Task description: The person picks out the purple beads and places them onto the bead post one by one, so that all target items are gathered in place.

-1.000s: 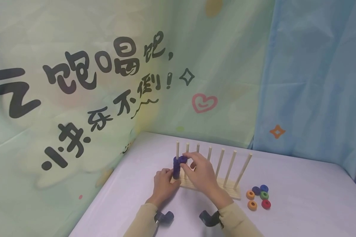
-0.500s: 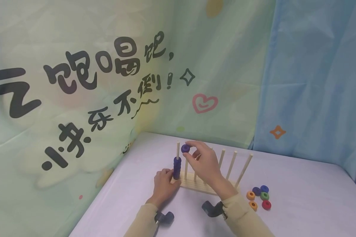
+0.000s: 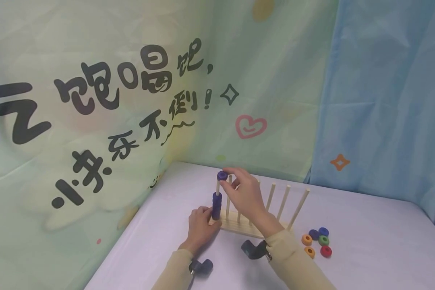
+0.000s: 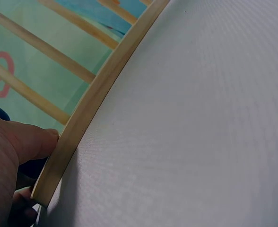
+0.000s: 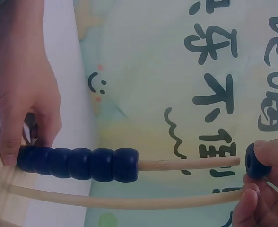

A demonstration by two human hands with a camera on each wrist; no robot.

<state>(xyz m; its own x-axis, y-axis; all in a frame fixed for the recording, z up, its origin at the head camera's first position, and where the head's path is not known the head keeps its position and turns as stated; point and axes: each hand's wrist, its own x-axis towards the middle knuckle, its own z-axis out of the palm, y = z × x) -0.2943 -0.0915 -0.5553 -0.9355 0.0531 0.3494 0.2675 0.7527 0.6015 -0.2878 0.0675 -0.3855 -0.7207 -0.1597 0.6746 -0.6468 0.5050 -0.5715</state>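
Note:
My left hand (image 3: 201, 226) grips the left end of a wooden peg rack's base (image 3: 235, 228); in the left wrist view its thumb (image 4: 37, 141) lies against the base's edge. Several purple beads (image 3: 216, 206) are stacked on the leftmost peg (image 5: 191, 164), whose upper part is bare. Between thumb and fingertips, my right hand (image 3: 244, 196) pinches another purple bead (image 3: 222, 175) at the top of that peg. The right wrist view shows this held bead (image 5: 255, 161) just off the peg's tip, looking dark blue there.
Right of the rack lie several loose beads: a red bead (image 3: 326, 251), a green bead (image 3: 324, 241), a blue bead (image 3: 323, 231), a purple bead (image 3: 314, 234) and orange ones. Bare pegs (image 3: 284, 205) rise along the rack. Printed curtains (image 3: 275, 100) hang behind the pale table (image 3: 377, 241).
My right hand has raised the purple bead from beside the stack, then brought it left to the leftmost peg's top. The left hand stays on the base.

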